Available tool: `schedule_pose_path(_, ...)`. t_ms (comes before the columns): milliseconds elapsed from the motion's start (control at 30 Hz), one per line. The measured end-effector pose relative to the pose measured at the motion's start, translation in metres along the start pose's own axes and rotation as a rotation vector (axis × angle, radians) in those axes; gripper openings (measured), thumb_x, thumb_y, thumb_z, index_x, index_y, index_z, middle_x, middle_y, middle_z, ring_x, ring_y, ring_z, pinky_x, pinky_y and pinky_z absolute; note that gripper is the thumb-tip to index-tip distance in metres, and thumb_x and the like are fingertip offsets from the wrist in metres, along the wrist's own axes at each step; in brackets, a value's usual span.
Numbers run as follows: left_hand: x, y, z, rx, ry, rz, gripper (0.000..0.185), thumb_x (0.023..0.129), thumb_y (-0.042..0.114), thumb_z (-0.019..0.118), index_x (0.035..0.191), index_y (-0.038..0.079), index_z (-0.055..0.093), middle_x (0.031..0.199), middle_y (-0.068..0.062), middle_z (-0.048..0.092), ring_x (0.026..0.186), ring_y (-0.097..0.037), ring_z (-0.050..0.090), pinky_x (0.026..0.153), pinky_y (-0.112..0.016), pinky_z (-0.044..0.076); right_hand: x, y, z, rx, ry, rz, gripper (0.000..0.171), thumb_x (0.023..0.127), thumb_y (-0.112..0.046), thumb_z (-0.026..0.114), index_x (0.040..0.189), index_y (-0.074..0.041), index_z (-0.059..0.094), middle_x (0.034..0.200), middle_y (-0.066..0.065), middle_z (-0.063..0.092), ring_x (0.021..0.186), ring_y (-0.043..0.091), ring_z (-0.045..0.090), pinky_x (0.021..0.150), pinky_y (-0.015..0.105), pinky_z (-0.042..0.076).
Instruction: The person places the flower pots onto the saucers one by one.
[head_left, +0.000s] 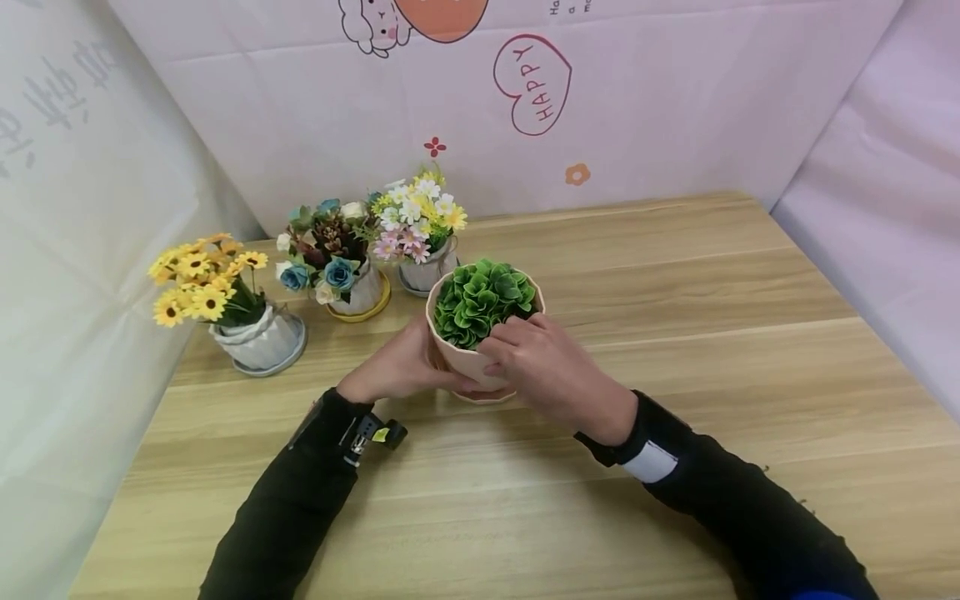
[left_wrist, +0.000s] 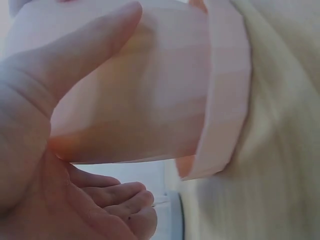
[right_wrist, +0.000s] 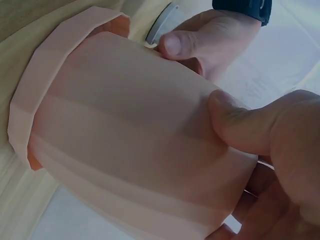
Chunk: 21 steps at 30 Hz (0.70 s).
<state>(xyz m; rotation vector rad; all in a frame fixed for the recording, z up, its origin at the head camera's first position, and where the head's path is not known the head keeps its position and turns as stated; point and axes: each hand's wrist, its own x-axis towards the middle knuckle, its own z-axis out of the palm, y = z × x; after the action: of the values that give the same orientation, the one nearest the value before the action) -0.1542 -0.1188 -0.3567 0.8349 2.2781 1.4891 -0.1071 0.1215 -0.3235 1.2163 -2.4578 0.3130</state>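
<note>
On the wooden bench [head_left: 675, 275], both hands gripped a pale pink faceted pot [head_left: 459, 360] that held a dense green leafy plant [head_left: 483, 298]. The pot stood near the middle of the bench, somewhat to the left, on a matching pink saucer [head_left: 483, 397] whose rim showed below the hands.

The left hand [head_left: 397, 367] wrapped the pot's left side; in the left wrist view the thumb lay flat across the pot wall [left_wrist: 150, 100] and the fingers [left_wrist: 125, 200] curled behind it. The right hand [head_left: 551, 367] held the pot's near right side, its fingers curled over the rim beside the plant; in the right wrist view its thumb pressed the pot wall [right_wrist: 135, 135].

Both arms wore black sleeves, with a small device [head_left: 371, 435] strapped on the left wrist.

Farther left stood three other pots: yellow flowers in a grey pot [head_left: 258, 337] nearest the left wall, blue and white roses in a white pot [head_left: 360, 292] on a yellow saucer, and mixed white, pink and yellow flowers in a grey pot [head_left: 429, 271] just beyond the pink pot. A pale backdrop [head_left: 675, 100] printed with a "HAPPY" heart stood at the far edge.
</note>
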Motion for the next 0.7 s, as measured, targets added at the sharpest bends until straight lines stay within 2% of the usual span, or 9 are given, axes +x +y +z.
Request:
schedule_pose_path(100,-0.002,0.005,-0.004,0.044,0.010,-0.022,0.133,0.073,0.009,0.098,0.170,0.029,0.010,0.174,0.001,0.027,0.160,-0.022,0.031,0.133,-0.051,0.023,0.000,0.000,0.000,0.032,-0.020,-0.007,0.017,0.089,-0.018,0.086,0.100,-0.010,0.077,0.096,0.001,0.076,0.091,0.021,0.070,0.081,0.038,0.059)
schedule_pose_path(233,-0.008,0.015,-0.009,0.137,0.047,-0.114,0.135,0.074,0.018,0.099,0.170,0.022,0.005,0.175,-0.007,0.023,0.161,-0.029,0.028,0.132,-0.057,0.023,0.001,0.001,-0.003,0.126,-0.015,-0.016,0.019,0.088,-0.017,0.088,0.099,-0.009,0.075,0.094,0.002,0.074,0.088,0.020,0.068,0.080,0.036,0.060)
schedule_pose_path(300,-0.011,0.022,-0.011,0.185,0.061,-0.154,0.137,0.075,0.024,0.099,0.170,0.019,0.001,0.176,-0.011,0.020,0.161,-0.033,0.026,0.131,-0.060,0.025,0.000,0.005,-0.009,0.194,-0.001,-0.003,0.025,0.086,-0.019,0.090,0.103,-0.008,0.075,0.096,0.003,0.074,0.089,0.019,0.067,0.080,0.036,0.059)
schedule_pose_path(367,-0.013,0.029,-0.012,0.205,0.074,-0.174,0.137,0.076,0.028,0.098,0.171,0.019,-0.001,0.177,-0.014,0.016,0.162,-0.036,0.024,0.130,-0.062,0.026,-0.001,0.010,-0.017,0.241,0.013,0.030,0.040,0.084,-0.024,0.091,0.114,-0.005,0.073,0.104,0.006,0.073,0.094,0.021,0.067,0.084,0.037,0.060)
schedule_pose_path(433,-0.014,0.035,-0.011,0.215,0.086,-0.172,0.136,0.078,0.032,0.097,0.171,0.019,-0.002,0.178,-0.014,0.013,0.162,-0.037,0.024,0.129,-0.062,0.028,-0.002,0.019,-0.026,0.276,0.015,0.101,0.062,0.082,-0.031,0.093,0.130,-0.002,0.067,0.117,0.012,0.070,0.105,0.026,0.066,0.092,0.041,0.060)
schedule_pose_path(500,-0.014,0.040,-0.010,0.218,0.103,-0.154,0.134,0.079,0.034,0.096,0.171,0.020,-0.001,0.178,-0.014,0.013,0.162,-0.035,0.025,0.129,-0.060,0.029,-0.004,0.028,-0.033,0.295,0.001,0.196,0.088,0.079,-0.039,0.094,0.147,0.000,0.055,0.132,0.018,0.064,0.120,0.032,0.062,0.103,0.049,0.057)
schedule_pose_path(567,-0.014,0.043,-0.006,0.218,0.121,-0.140,0.133,0.079,0.036,0.095,0.171,0.019,0.000,0.177,-0.012,0.016,0.162,-0.033,0.026,0.129,-0.059,0.030,-0.006,0.037,-0.036,0.323,-0.028,0.286,0.108,0.075,-0.046,0.096,0.157,0.000,0.042,0.146,0.022,0.054,0.133,0.037,0.055,0.113,0.056,0.051)
schedule_pose_path(633,-0.012,0.044,-0.002,0.200,0.134,-0.106,0.129,0.080,0.035,0.095,0.170,0.017,0.005,0.175,-0.010,0.024,0.160,-0.029,0.030,0.130,-0.057,0.030,-0.006,0.045,-0.032,0.388,-0.063,0.340,0.118,0.073,-0.047,0.097,0.162,-0.002,0.033,0.153,0.022,0.048,0.142,0.038,0.048,0.118,0.060,0.045)
schedule_pose_path(700,-0.011,0.045,0.003,0.162,0.145,-0.081,0.125,0.081,0.033,0.094,0.170,0.016,0.009,0.171,-0.008,0.031,0.158,-0.026,0.034,0.129,-0.056,0.030,-0.004,0.049,-0.023,0.492,-0.086,0.352,0.119,0.071,-0.045,0.099,0.161,-0.005,0.031,0.155,0.018,0.047,0.144,0.034,0.045,0.121,0.059,0.041)
